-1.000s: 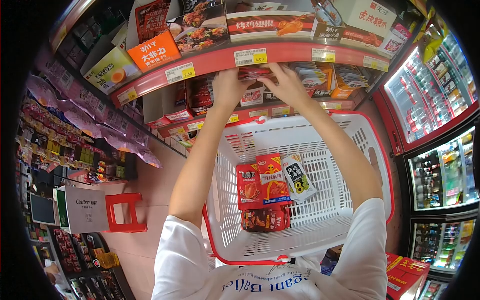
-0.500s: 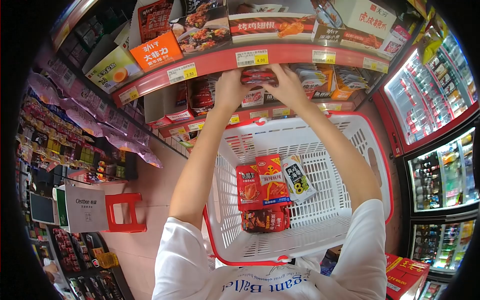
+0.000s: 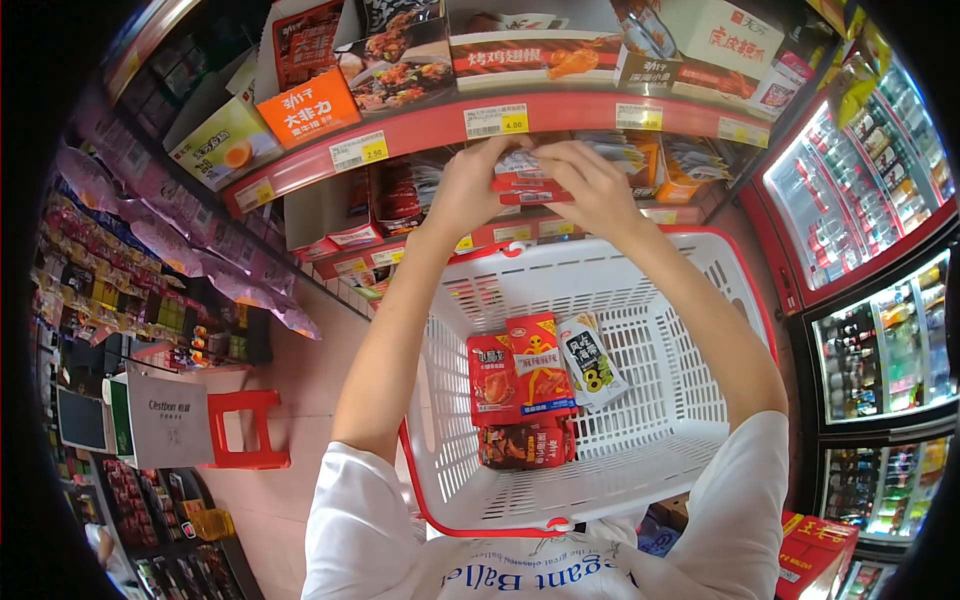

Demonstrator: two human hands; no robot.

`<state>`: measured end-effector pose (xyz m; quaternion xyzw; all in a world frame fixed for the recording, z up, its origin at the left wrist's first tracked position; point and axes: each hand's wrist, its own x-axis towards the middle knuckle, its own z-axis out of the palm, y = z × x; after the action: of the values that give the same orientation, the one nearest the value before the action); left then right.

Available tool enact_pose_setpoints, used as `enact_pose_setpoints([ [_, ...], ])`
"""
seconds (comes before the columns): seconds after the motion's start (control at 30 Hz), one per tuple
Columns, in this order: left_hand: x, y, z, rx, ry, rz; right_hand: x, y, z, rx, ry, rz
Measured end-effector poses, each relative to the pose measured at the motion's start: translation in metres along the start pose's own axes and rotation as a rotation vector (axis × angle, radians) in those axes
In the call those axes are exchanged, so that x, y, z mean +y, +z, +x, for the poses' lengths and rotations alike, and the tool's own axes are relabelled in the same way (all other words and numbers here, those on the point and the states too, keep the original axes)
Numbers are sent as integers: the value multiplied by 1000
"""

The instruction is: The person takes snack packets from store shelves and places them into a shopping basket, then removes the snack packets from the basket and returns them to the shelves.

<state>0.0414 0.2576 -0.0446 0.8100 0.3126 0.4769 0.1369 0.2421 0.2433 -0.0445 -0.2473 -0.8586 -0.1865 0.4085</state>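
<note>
My left hand (image 3: 468,190) and my right hand (image 3: 592,190) hold small red snack packets (image 3: 527,187) between them, just below the red shelf edge (image 3: 410,130). The fingers of both hands are closed on the packets' sides. Below my forearms is a white basket (image 3: 650,455) with a red rim. Inside it lie a red packet (image 3: 492,378), a red and yellow packet (image 3: 543,370), a white and black packet (image 3: 592,365) and a dark red packet (image 3: 522,446).
Snack boxes (image 3: 535,58) line the upper shelf. Lit drink coolers (image 3: 880,340) stand at the right. At the left are hanging purple bags (image 3: 165,235), a red stool (image 3: 248,430) and a white box (image 3: 165,420). A red carton (image 3: 815,550) sits at the lower right.
Both hands have drawn back from the lower shelf toward the basket, bringing the red packets out with them. The view has shifted slightly; the packets in the basket keep their arrangement.
</note>
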Motion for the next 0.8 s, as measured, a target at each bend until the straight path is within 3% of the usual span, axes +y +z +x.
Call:
enact_pose_setpoints([
  [0.17, 22, 2, 2, -123, 1, 3, -2, -26, -5, -11, -24, 38],
  [0.27, 33, 8, 5, -191, 1, -52, -5, -37, -17, 84, 159, 302],
  [0.37, 46, 19, 11, -193, 57, -103, -16, -56, -23, 137, 360, 313],
  [0.5, 66, 35, 8, -178, -36, -338, -30, -89, -33, 47, 444, 253],
  [0.57, 75, 37, 4, -380, -64, -307, -38, -97, -48, 13, 547, 289],
  [0.63, 88, 52, -2, -325, -48, -432, -47, -109, -52, -12, 831, 554],
  [0.67, 97, 58, -5, -306, -162, -536, -55, -122, -48, -80, 936, 609],
  [0.8, 111, 85, -25, -372, -464, -692, -67, -135, -63, -64, 1002, 630],
])
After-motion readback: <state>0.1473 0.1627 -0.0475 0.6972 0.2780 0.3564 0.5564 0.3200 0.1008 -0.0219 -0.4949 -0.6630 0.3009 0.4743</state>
